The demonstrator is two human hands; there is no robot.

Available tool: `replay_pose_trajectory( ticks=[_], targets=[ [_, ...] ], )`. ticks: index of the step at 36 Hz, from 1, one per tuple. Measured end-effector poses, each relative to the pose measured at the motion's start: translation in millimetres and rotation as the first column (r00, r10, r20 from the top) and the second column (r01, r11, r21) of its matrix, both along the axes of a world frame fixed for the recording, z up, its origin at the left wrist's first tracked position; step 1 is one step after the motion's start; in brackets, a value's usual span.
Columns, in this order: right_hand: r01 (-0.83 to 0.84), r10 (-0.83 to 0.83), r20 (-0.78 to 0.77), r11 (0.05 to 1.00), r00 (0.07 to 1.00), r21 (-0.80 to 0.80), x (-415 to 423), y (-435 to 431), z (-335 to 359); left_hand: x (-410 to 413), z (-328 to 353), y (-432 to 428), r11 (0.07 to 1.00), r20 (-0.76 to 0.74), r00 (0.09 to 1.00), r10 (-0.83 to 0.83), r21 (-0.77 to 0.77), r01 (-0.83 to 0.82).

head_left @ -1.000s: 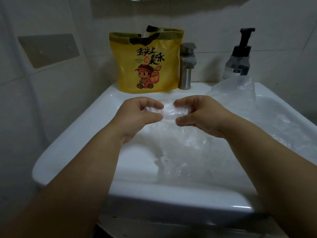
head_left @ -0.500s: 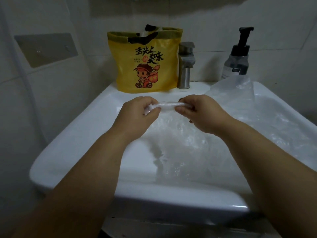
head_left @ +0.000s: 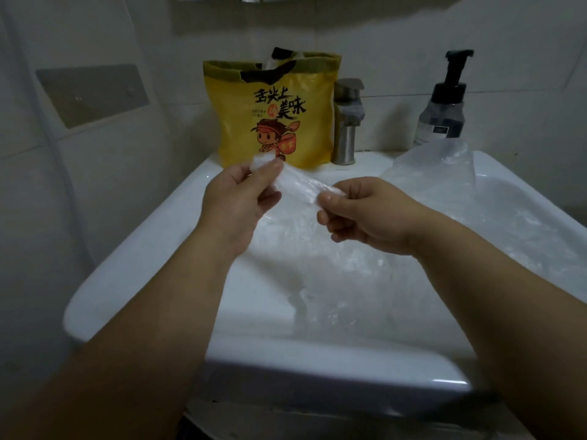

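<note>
Head view: bag (head_left: 273,112), faucet (head_left: 347,122) (soap bottle (head_left: 444,115) too) behind plastic film (head_left: 298,188).

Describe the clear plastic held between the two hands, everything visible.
The clear plastic is thin, crinkled, see-through film. A gathered strip of it stretches between the left hand, which pinches the higher end, and the right hand, which pinches the lower end. Below, the rest seems to hang down and spread across the white sink toward its right rim.
</note>
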State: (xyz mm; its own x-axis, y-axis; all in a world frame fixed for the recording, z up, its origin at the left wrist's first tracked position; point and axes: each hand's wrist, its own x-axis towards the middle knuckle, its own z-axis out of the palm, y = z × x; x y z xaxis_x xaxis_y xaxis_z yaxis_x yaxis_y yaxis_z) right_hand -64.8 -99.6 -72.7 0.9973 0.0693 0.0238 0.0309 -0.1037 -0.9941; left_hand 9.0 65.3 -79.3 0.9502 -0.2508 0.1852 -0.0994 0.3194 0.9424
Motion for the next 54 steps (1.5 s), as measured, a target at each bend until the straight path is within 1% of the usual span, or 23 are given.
replay_pose_trajectory(
  ticks=[1,2,3,5,6,8,10,12,14,15,17,19,23,25,27,29,33,37,42,45,48,54],
  targets=[
    [0.016,-0.015,-0.01,0.999,1.0,0.049,1,4,-1,-1,0,-2,0.995,-0.038,0.997,-0.065,-0.076,0.062],
    [0.031,-0.029,-0.015,0.995,0.999,0.097,2,7,-2,-3,0,-5,0.985,-0.072,0.987,-0.144,-0.108,0.136],
    [0.031,-0.029,-0.017,0.989,0.999,0.144,2,10,-2,-7,0,-8,0.972,-0.108,0.968,-0.226,-0.091,0.217],
    [-0.004,0.008,-0.016,0.979,1.0,0.202,2,16,-4,-15,-4,-15,0.929,-0.148,0.925,-0.349,0.078,0.362],
    [-0.026,0.03,-0.015,0.979,0.999,0.204,2,19,-5,-19,-8,-19,0.901,-0.147,0.914,-0.378,0.167,0.399],
    [-0.061,0.064,-0.009,0.983,0.998,0.173,2,24,-7,-24,-9,-26,0.892,-0.158,0.92,-0.358,0.235,0.387],
    [-0.077,0.079,-0.006,0.986,0.997,0.147,2,28,-8,-24,-8,-28,0.902,-0.178,0.929,-0.325,0.236,0.361],
    [-0.079,0.081,-0.013,0.987,0.997,0.14,3,28,-8,-22,-6,-27,0.9,-0.175,0.925,-0.337,0.229,0.371],
    [-0.069,0.073,-0.022,0.986,0.997,0.149,3,26,-7,-20,-2,-26,0.913,-0.155,0.928,-0.339,0.183,0.364],
    [-0.059,0.064,-0.03,0.986,0.997,0.157,3,25,-7,-19,1,-24,0.93,-0.148,0.935,-0.321,0.134,0.341],
    [-0.041,0.049,-0.049,0.986,0.998,0.161,3,23,-6,-13,4,-21,0.972,-0.143,0.963,-0.23,0.017,0.234],
    [-0.028,0.038,-0.06,0.988,0.997,0.154,3,22,-6,-10,6,-18,0.993,-0.14,0.983,-0.116,-0.01,0.115],
    [-0.014,0.024,-0.076,0.992,0.997,0.123,4,19,-4,-5,2,-16,0.999,-0.107,0.994,0.034,0.045,-0.029],
    [-0.016,0.025,-0.088,0.995,0.996,0.095,3,16,-3,-4,-1,-13,0.973,0.002,0.993,0.117,0.199,-0.116],
    [0.001,0.004,-0.097,0.998,0.995,0.055,2,11,-2,-3,-4,-10,0.922,0.12,0.983,0.137,0.347,-0.171],
    [0.032,-0.028,-0.093,0.999,0.995,0.038,2,6,-1,-5,-4,-8,0.913,0.124,0.985,0.117,0.377,-0.155],
    [0.113,-0.108,-0.072,0.992,0.992,0.06,2,-1,2,-8,-3,-3,0.942,0.101,0.995,0.008,0.334,-0.042],
    [0.169,-0.166,-0.044,0.982,0.985,0.086,1,-10,4,-9,-2,5,0.92,0.089,0.992,-0.093,0.388,0.051],
    [0.119,-0.111,-0.069,0.986,0.991,0.116,-3,-20,8,-13,4,10,0.898,-0.037,0.966,-0.256,0.36,0.252],
    [0.083,-0.073,-0.088,0.989,0.993,0.122,-4,-24,10,-16,7,12,0.883,-0.084,0.945,-0.317,0.338,0.327],
    [0.046,-0.033,-0.094,0.99,0.995,0.13,-6,-27,12,-17,9,14,0.887,-0.113,0.932,-0.346,0.286,0.364],
    [-0.008,0.019,-0.052,0.981,0.998,0.195,-8,-27,14,-18,12,14,0.903,-0.09,0.933,-0.348,0.237,0.36]
  ],
)
